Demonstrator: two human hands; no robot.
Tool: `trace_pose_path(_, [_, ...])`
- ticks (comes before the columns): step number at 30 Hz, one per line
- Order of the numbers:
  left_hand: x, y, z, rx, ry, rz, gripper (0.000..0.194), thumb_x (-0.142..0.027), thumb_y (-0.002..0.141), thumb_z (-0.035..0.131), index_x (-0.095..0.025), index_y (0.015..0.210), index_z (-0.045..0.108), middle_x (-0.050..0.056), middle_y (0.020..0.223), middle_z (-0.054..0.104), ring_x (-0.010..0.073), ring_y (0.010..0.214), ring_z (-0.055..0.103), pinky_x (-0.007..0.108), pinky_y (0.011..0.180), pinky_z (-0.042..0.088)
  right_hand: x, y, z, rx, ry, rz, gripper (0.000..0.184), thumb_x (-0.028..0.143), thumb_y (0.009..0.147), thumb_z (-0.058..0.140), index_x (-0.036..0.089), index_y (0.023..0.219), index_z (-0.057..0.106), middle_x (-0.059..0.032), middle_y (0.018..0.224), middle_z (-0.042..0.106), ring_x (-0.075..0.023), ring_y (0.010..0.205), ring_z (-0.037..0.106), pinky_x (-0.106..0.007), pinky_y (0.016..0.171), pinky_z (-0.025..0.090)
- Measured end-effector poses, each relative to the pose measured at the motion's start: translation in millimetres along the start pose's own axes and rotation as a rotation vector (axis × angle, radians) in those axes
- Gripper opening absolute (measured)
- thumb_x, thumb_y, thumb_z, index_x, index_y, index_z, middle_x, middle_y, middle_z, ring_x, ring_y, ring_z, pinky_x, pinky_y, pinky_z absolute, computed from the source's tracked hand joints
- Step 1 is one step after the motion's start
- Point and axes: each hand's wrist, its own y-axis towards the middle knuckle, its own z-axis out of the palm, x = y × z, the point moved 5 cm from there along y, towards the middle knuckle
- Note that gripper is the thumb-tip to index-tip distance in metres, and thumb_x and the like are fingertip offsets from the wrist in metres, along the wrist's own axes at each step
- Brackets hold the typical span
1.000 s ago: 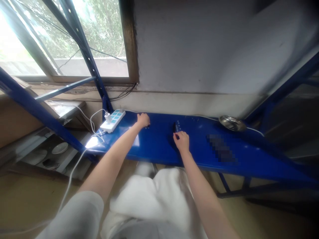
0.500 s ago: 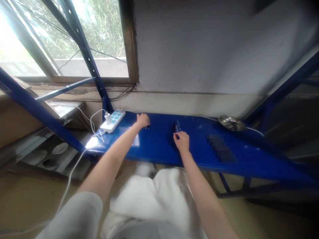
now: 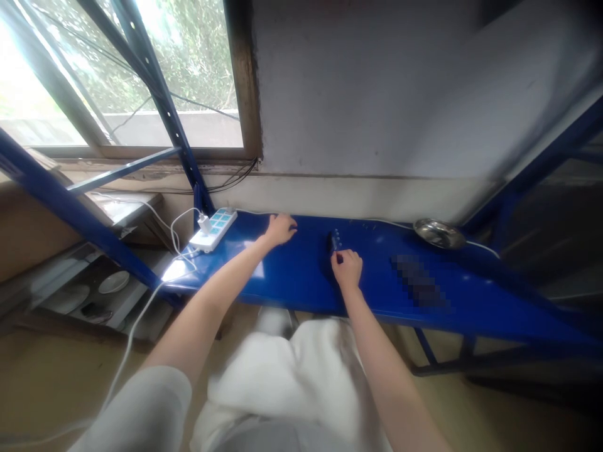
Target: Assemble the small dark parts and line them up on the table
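Note:
My left hand (image 3: pixel 281 230) is over the far left part of the blue table, its fingers bent toward the thumb. A small dark patch shows at its fingertips; whether it is a thing or a shadow is unclear. My right hand (image 3: pixel 347 269) is closed, with thumb and forefinger pinched at the near end of a short dark strip (image 3: pixel 330 242). Several small pale bits (image 3: pixel 337 239) line the strip's right side. What kind of thing the strip is remains too small to tell.
A white power strip (image 3: pixel 213 230) with a plug and cable lies on the blue table (image 3: pixel 292 282) at the left. Rightward are a shiny metal dish (image 3: pixel 438 233) and a pixelated dark object (image 3: pixel 417 281). Tiny bits (image 3: pixel 370 226) lie near the wall. Blue posts frame both ends.
My left hand has moved right, toward the dark strip; the small pale bits beneath it no longer show. My right hand has shifted slightly right and down, still at the strip's near end.

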Motion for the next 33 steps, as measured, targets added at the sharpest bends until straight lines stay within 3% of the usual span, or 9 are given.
trace_pose_path(2, [-25.0, -6.3, 3.2, 0.002, -0.014, 0.142, 0.029, -0.031, 0.085, 0.042, -0.020, 0.104, 0.061, 0.008, 0.107, 0.060, 0.0230, 0.100, 0.049, 0.040, 0.087, 0.030, -3.3, -0.2, 1.4, 0.016, -0.031, 0.054, 0.024, 0.027, 0.082, 0.041, 0.015, 0.072, 0.059, -0.0084, 0.074, 0.059, -0.0187, 0.072, 0.047, -0.030, 0.063, 0.029])
trace_pose_path(5, [-58.1, -18.2, 17.3, 0.061, -0.007, 0.244, 0.036, -0.028, 0.086, 0.037, -0.021, 0.117, 0.054, 0.009, 0.114, 0.057, 0.0233, 0.103, 0.048, 0.039, 0.088, 0.031, -8.0, -1.0, 4.8, 0.035, -0.093, 0.116, 0.022, 0.026, 0.080, 0.042, 0.014, 0.073, 0.059, -0.0099, 0.077, 0.059, -0.0197, 0.073, 0.046, -0.030, 0.063, 0.028])
trace_pose_path(10, [-86.6, -30.3, 52.5, 0.168, -0.084, 0.231, 0.050, -0.025, 0.087, 0.032, -0.026, 0.137, 0.029, 0.009, 0.128, 0.046, 0.0248, 0.111, 0.043, 0.040, 0.090, 0.033, -11.9, -1.9, 10.0, 0.056, -0.152, 0.153, 0.026, 0.029, 0.080, 0.042, 0.013, 0.077, 0.062, -0.0131, 0.081, 0.060, -0.0219, 0.075, 0.047, -0.032, 0.063, 0.029])
trace_pose_path(13, [-89.9, -29.0, 69.4, 0.170, -0.136, 0.141, 0.053, -0.025, 0.088, 0.031, -0.028, 0.139, 0.023, 0.010, 0.132, 0.042, 0.0264, 0.114, 0.041, 0.043, 0.091, 0.033, -13.0, -2.1, 12.0, 0.078, -0.159, 0.159, 0.028, 0.030, 0.080, 0.043, 0.013, 0.079, 0.064, -0.0147, 0.083, 0.061, -0.0233, 0.077, 0.048, -0.033, 0.064, 0.030])
trace_pose_path(18, [-94.0, -22.9, 83.5, 0.146, -0.136, 0.054, 0.050, -0.022, 0.087, 0.033, -0.027, 0.137, 0.029, 0.011, 0.132, 0.042, 0.0278, 0.115, 0.040, 0.046, 0.093, 0.031, -15.0, -1.5, 13.5, 0.092, -0.145, 0.164, 0.028, 0.029, 0.080, 0.043, 0.013, 0.080, 0.066, -0.0155, 0.083, 0.061, -0.0236, 0.078, 0.049, -0.034, 0.065, 0.032])
trace_pose_path(21, [-95.9, -20.0, 80.9, 0.080, -0.135, 0.030, 0.043, -0.020, 0.087, 0.035, -0.024, 0.129, 0.041, 0.010, 0.124, 0.050, 0.0255, 0.110, 0.044, 0.043, 0.091, 0.034, -16.6, -0.7, 15.2, 0.122, -0.143, 0.187, 0.027, 0.030, 0.079, 0.045, 0.013, 0.082, 0.066, -0.0160, 0.086, 0.061, -0.0246, 0.079, 0.050, -0.034, 0.065, 0.032])
trace_pose_path(25, [-93.0, -17.9, 73.3, -0.020, -0.174, -0.030, 0.028, -0.019, 0.086, 0.039, -0.018, 0.105, 0.060, 0.009, 0.105, 0.061, 0.0231, 0.098, 0.051, 0.038, 0.085, 0.038, -20.2, 0.1, 18.5, 0.173, -0.151, 0.243, 0.026, 0.030, 0.079, 0.048, 0.012, 0.085, 0.065, -0.0155, 0.089, 0.061, -0.0257, 0.083, 0.051, -0.034, 0.066, 0.032])
trace_pose_path(33, [-75.9, -27.5, 57.5, -0.168, -0.537, -0.108, 0.017, -0.023, 0.079, 0.053, -0.017, 0.090, 0.064, 0.005, 0.088, 0.066, 0.0157, 0.079, 0.057, 0.028, 0.073, 0.046, -27.3, 2.4, 24.8, 0.138, -0.123, 0.270, 0.025, 0.032, 0.078, 0.049, 0.014, 0.083, 0.065, -0.0138, 0.086, 0.062, -0.0250, 0.080, 0.052, -0.034, 0.065, 0.034])
